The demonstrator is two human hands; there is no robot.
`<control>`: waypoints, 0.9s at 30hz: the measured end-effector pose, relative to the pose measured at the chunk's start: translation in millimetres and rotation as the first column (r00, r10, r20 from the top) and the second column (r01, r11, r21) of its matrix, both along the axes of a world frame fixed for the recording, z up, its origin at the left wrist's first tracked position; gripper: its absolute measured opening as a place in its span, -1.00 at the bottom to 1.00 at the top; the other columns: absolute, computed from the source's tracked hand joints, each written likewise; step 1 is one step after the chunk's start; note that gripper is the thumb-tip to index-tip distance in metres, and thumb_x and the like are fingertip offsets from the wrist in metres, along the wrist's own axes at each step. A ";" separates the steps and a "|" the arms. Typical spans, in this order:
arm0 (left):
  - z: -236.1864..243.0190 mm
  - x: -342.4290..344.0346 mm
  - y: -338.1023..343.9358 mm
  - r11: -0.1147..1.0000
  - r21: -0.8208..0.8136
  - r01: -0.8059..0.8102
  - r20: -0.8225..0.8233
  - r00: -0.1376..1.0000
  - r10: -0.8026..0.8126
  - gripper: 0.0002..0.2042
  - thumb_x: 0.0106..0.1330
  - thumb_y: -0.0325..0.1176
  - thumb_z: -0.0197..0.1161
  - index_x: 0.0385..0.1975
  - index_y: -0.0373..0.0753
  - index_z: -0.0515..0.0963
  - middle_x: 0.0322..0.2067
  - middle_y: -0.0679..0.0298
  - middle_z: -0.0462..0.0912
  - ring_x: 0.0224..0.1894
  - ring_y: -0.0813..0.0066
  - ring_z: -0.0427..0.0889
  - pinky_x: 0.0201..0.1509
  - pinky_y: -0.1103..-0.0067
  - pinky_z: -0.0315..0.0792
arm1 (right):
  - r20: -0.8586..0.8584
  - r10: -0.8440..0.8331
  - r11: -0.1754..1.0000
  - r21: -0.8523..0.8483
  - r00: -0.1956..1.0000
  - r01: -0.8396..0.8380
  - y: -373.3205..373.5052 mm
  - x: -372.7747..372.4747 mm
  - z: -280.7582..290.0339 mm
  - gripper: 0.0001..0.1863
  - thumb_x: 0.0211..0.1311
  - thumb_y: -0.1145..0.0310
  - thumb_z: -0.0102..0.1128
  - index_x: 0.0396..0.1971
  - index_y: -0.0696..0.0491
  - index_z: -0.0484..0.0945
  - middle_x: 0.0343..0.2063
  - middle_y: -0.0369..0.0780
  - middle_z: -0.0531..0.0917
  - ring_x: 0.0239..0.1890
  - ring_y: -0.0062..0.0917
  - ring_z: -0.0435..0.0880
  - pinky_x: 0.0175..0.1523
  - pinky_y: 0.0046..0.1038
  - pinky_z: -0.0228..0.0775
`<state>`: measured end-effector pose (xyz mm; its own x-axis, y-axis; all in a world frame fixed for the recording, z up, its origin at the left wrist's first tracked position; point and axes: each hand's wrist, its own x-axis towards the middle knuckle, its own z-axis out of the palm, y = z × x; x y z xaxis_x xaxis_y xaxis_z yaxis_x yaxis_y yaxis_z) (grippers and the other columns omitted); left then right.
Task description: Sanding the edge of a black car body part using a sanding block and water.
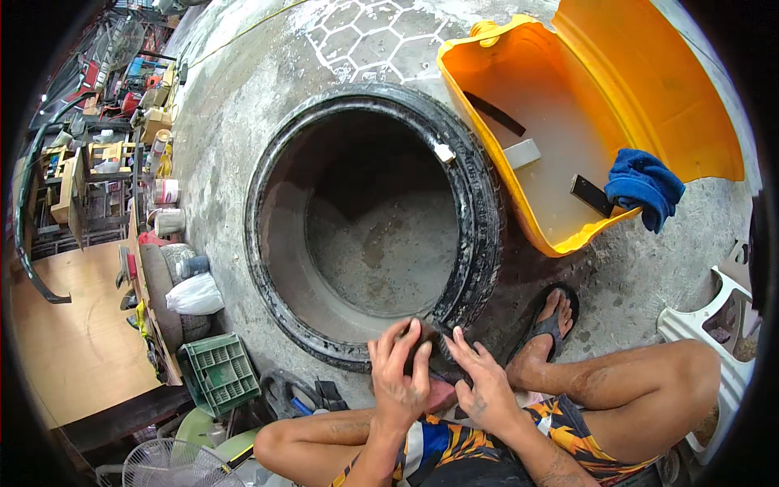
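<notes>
A black ring-shaped tyre [272,284] lies flat on the concrete in front of me. At its near rim, my left hand [399,369] curls its fingers and thumb over a dark flat piece [442,345]. My right hand [487,385] grips the same piece from the other side, its fingertips on it and its thumb lower down. The piece is mostly hidden between my hands, so its kind cannot be made out. A small white lump [444,152] sits on the tyre's far right rim.
Right of the tyre stands a cut-open yellow plastic container [531,223] of cloudy water. It holds a dark strip [495,112], a white block [522,153] and a dark rectangular block [591,195]. A blue cloth [645,187] hangs over its rim. A green crate [217,373] and fan [174,467] stand left.
</notes>
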<state>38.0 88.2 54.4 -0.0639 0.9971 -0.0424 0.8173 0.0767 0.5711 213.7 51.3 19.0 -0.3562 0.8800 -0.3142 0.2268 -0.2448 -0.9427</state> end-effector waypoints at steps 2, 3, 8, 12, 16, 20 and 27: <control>-1.7 -5.4 -4.5 0.999 -0.032 0.012 0.042 0.999 -0.011 -0.68 0.37 -0.52 0.43 0.12 -0.36 0.73 0.14 -0.02 0.72 0.16 -0.01 0.67 0.29 0.25 0.48 | 0.013 0.000 1.000 -0.002 1.000 0.000 9.0 0.5 -1.0 -0.11 0.15 0.62 0.13 0.60 0.06 0.35 0.59 0.16 0.33 0.58 0.10 0.37 0.65 0.22 0.11; -3.0 -2.6 3.9 1.000 -0.006 0.005 0.030 1.000 -0.005 -0.68 0.37 -0.51 0.43 0.11 -0.36 0.73 0.13 0.00 0.73 0.14 -0.01 0.68 0.29 0.25 0.47 | 0.019 0.009 1.000 -0.014 1.000 -0.009 10.3 0.5 0.1 -0.10 0.15 0.62 0.13 0.61 0.05 0.35 0.59 0.15 0.33 0.56 0.14 0.38 0.65 0.22 0.11; -3.4 0.1 11.1 1.000 0.011 0.016 -0.004 1.000 -0.016 -0.69 0.38 -0.50 0.43 0.11 -0.36 0.73 0.11 0.01 0.73 0.13 0.01 0.68 0.29 0.26 0.47 | 0.019 0.002 1.000 -0.012 1.000 -0.002 3.5 -1.8 -1.3 -0.10 0.13 0.62 0.14 0.60 0.02 0.37 0.58 0.17 0.34 0.52 0.20 0.41 0.64 0.23 0.13; 1.2 -3.3 11.8 1.000 -0.027 -0.006 0.012 1.000 0.006 -0.70 0.40 -0.49 0.41 0.11 -0.37 0.72 0.11 0.01 0.73 0.14 0.01 0.68 0.30 0.28 0.47 | 0.000 -0.010 1.000 0.005 1.000 0.010 9.8 -0.3 3.5 -0.11 0.10 0.63 0.11 0.58 0.11 0.37 0.54 0.22 0.38 0.57 0.09 0.38 0.64 0.22 0.11; 8.6 -6.1 1.2 0.996 -0.033 -0.085 0.041 0.995 0.086 -0.70 0.40 -0.51 0.40 0.11 -0.37 0.71 0.11 0.00 0.73 0.12 0.00 0.67 0.29 0.28 0.49 | -0.027 -0.007 1.000 0.008 1.000 0.007 7.2 -0.4 -1.3 -0.12 0.12 0.59 0.09 0.58 0.10 0.37 0.55 0.22 0.37 0.57 0.12 0.38 0.64 0.22 0.12; 4.6 6.8 1.1 0.998 -0.060 -0.031 0.083 0.996 0.036 -0.69 0.39 -0.50 0.42 0.11 -0.36 0.72 0.12 0.01 0.73 0.13 0.02 0.68 0.32 0.28 0.51 | 0.024 -0.006 1.000 -0.008 1.000 0.006 4.9 0.3 0.2 -0.12 0.13 0.59 0.09 0.59 0.08 0.37 0.56 0.21 0.36 0.57 0.12 0.37 0.65 0.20 0.12; 8.1 8.2 -0.2 0.999 -0.047 -0.010 0.039 0.999 0.012 -0.68 0.40 -0.48 0.43 0.13 -0.36 0.72 0.11 -0.04 0.73 0.14 -0.02 0.69 0.30 0.24 0.51 | 0.043 0.020 1.000 -0.006 0.999 -0.019 4.1 0.5 2.8 -0.11 0.15 0.56 0.09 0.61 0.06 0.34 0.57 0.20 0.34 0.57 0.13 0.37 0.66 0.19 0.10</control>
